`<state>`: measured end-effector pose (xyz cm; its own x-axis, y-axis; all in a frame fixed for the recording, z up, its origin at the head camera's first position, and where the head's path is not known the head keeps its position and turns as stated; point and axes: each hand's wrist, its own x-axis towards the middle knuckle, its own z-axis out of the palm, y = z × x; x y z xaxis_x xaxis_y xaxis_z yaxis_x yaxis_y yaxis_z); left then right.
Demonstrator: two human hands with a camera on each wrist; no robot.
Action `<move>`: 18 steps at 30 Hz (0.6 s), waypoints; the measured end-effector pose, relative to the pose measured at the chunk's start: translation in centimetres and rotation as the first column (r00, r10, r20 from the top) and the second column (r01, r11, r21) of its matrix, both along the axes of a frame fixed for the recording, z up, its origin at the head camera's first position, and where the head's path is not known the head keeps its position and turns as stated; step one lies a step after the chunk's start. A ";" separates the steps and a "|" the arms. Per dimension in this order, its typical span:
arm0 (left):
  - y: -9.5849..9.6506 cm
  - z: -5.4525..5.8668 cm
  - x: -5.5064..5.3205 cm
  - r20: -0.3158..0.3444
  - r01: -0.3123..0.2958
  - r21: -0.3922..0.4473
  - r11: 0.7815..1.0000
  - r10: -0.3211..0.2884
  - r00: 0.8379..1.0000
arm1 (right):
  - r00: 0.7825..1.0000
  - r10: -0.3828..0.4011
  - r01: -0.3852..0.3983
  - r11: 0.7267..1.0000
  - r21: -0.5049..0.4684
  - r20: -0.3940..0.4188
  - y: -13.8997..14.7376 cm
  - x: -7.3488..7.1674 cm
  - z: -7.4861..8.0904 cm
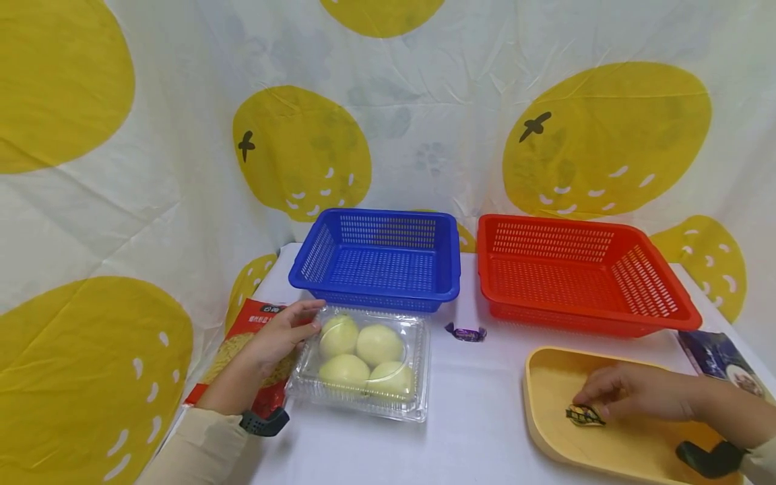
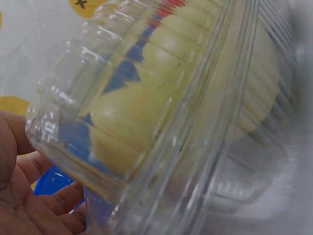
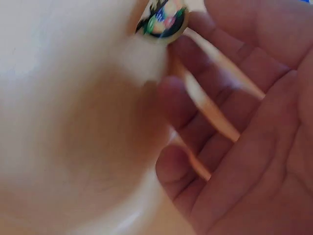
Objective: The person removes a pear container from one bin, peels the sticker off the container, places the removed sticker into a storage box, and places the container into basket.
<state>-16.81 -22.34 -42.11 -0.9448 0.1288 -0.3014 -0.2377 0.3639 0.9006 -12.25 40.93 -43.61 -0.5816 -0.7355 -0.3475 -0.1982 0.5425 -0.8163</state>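
Note:
A clear plastic clamshell box (image 1: pixel 421 404) holding several pale yellow-green fruits (image 1: pixel 378 345) lies on the white table. At its left back corner, the left hand (image 1: pixel 285 340) touches the side with loosely bent fingers; the left wrist view shows those fingers (image 2: pixel 66 198) beside the box's corner. On the right, the right hand (image 1: pixel 642 391) reaches into a yellow tray (image 1: pixel 545 444). It pinches a small wrapped candy (image 1: pixel 585 415), dark with a colourful print, between thumb and forefinger. In the right wrist view the candy (image 3: pixel 164 22) shows at the fingertips, and the other fingers are loosely bent.
Behind the box stands a blue basket (image 1: pixel 376 296), with a red basket (image 1: pixel 582 316) to its right. A purple-wrapped candy (image 1: pixel 465 333) lies between them, nearer the front. Left of the box is a red food packet (image 1: pixel 254 316); a dark packet (image 1: pixel 709 350) lies behind the tray.

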 end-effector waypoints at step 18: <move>-1.6 1.2 -0.3 -0.078 0.040 0.048 0.998 -0.036 0.996 | 0.952 -0.103 0.127 0.990 0.066 -0.287 -2.5 2.2 2.2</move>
<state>-17.12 -23.96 -40.93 -0.9592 0.1779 -0.2199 -0.1535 0.3256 0.9330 -10.08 38.41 -41.39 -0.7436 -0.6335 -0.2138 -0.3464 0.6385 -0.6873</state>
